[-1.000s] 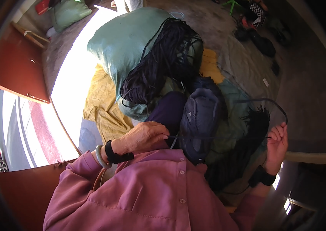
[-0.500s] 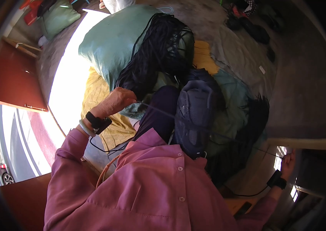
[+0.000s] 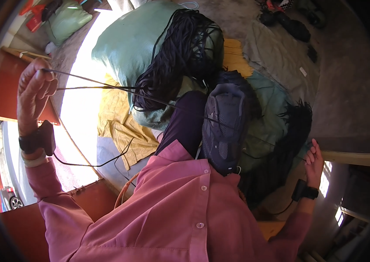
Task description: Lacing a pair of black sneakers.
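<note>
Head view: left hand (image 3: 34, 94) has risen, pinching the black cord (image 3: 106, 87) (now taut); right hand (image 3: 314, 163) closed on it.

- The black cord (image 3: 106, 85) is thin, matt and looks like woven fibre.
- The big cord bundle (image 3: 180, 52) is the same matt black.
- The green sack (image 3: 123, 43) is woven plastic with a light sheen.
- The shoe (image 3: 224, 126) is dark mesh cloth, matt.
- The pink shirt (image 3: 171, 214) is soft cloth with smooth plastic buttons.
- The yellow cloth (image 3: 115, 118) is wrinkled.
</note>
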Demonstrator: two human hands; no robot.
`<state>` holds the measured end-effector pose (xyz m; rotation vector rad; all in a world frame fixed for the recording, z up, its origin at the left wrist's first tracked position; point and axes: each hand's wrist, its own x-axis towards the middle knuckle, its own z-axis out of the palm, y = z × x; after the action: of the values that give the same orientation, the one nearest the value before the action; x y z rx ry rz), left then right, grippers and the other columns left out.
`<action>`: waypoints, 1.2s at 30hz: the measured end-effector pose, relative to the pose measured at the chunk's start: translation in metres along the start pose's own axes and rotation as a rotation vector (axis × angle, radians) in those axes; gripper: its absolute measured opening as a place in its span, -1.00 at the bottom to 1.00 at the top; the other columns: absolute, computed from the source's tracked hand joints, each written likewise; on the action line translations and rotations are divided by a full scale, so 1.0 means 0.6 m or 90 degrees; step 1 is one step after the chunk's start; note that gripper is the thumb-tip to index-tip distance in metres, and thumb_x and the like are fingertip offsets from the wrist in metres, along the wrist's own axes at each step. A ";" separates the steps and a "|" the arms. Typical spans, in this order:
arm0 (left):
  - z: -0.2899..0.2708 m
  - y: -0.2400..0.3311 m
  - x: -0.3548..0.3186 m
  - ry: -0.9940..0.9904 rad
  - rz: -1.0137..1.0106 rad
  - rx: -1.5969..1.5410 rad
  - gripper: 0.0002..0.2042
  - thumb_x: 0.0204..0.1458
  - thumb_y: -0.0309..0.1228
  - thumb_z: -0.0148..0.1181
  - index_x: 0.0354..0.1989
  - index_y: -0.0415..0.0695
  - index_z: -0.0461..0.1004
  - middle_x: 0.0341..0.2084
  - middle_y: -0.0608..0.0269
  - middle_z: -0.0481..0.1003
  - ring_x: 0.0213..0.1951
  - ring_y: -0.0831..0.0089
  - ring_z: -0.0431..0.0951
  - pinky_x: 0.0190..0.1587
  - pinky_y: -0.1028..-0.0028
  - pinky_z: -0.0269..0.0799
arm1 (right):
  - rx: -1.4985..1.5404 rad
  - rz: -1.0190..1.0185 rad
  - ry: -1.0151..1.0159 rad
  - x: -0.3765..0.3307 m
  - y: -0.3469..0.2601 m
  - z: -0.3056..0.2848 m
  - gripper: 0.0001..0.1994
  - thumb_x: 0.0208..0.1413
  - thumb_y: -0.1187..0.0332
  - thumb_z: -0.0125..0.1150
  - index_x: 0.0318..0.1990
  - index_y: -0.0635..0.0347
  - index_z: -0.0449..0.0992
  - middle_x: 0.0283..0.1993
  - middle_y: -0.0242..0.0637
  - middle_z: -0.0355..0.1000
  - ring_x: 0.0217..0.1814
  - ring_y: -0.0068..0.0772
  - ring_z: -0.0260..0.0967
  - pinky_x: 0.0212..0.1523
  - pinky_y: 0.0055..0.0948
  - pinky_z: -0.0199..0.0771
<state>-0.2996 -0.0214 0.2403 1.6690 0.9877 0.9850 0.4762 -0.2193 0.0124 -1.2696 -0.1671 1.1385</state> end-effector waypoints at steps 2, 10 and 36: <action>0.009 0.019 -0.004 -0.047 0.002 0.010 -0.74 0.27 -0.23 0.21 -0.34 -0.17 0.45 -0.65 0.50 0.24 -0.59 0.71 0.16 -0.50 0.60 0.05 | -0.059 -0.014 -0.015 0.006 0.000 0.006 -0.66 0.46 0.25 0.03 0.25 0.23 0.42 -0.39 -0.56 0.23 -0.61 -0.78 -0.03 -0.64 -0.67 0.00; 0.029 0.115 -0.069 -0.247 -0.147 0.102 -0.63 -0.01 -0.17 0.50 -0.55 -0.25 0.55 -0.76 0.30 0.42 -0.73 0.61 0.30 -0.64 0.50 0.12 | -0.261 -0.101 0.188 0.059 -0.090 -0.250 -0.72 0.33 0.22 0.19 0.07 0.15 0.55 -0.41 -0.58 0.28 -0.67 -0.78 -0.07 -0.71 -0.66 -0.09; 0.541 -0.205 0.027 -0.270 -0.272 0.069 -0.82 0.25 -0.40 0.20 -0.08 -0.22 0.56 -0.43 0.25 0.59 -0.36 0.54 0.58 -0.26 0.46 0.53 | -0.490 -0.228 -0.384 -0.125 0.183 0.305 -0.82 0.32 0.41 0.24 -0.04 0.29 0.65 -0.28 -0.47 0.46 -0.31 -0.70 0.33 -0.28 -0.62 0.33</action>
<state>-0.0169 -0.0770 0.0453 1.5741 1.0551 0.2842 0.2563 -0.1683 0.0251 -1.4222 -1.3311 1.1441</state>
